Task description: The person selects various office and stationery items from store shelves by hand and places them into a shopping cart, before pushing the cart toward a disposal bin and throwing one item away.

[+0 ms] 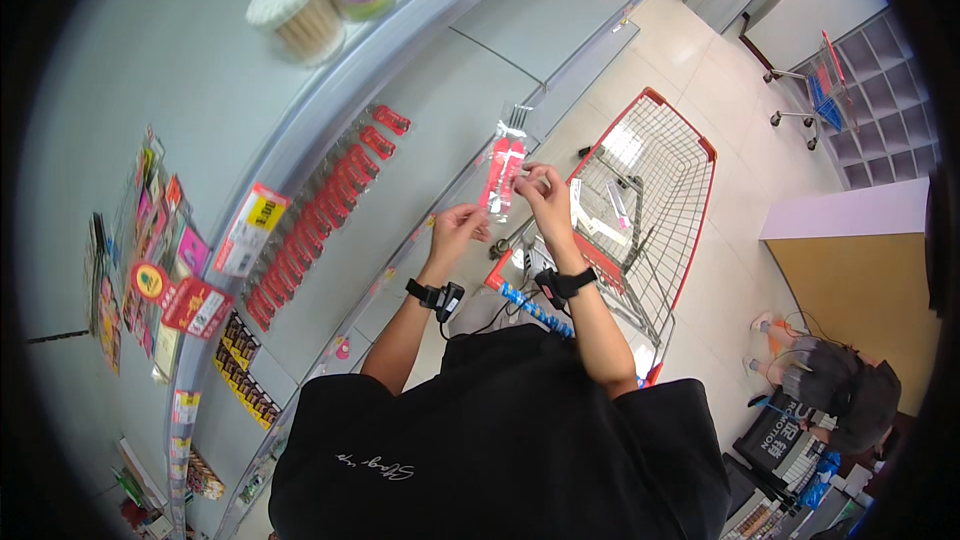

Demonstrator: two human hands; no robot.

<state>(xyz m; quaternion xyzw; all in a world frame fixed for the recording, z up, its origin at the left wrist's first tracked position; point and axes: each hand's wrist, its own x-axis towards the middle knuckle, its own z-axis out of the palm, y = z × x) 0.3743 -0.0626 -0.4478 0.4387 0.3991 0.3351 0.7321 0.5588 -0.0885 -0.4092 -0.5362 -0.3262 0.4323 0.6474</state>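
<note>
Hands (pixel 543 198) both pinching a slim glossy red-and-clear packet (pixel 503 168), smooth grey shelf (pixel 440 105), wire-mesh cart (pixel 711 153)

A slim, shiny, clear plastic packet (pixel 503 172) is showing red contents with dark strips at its far end; it is leaning slightly rightward, resting between the left hand (pixel 459 237) and right hand (pixel 546 202).
</note>
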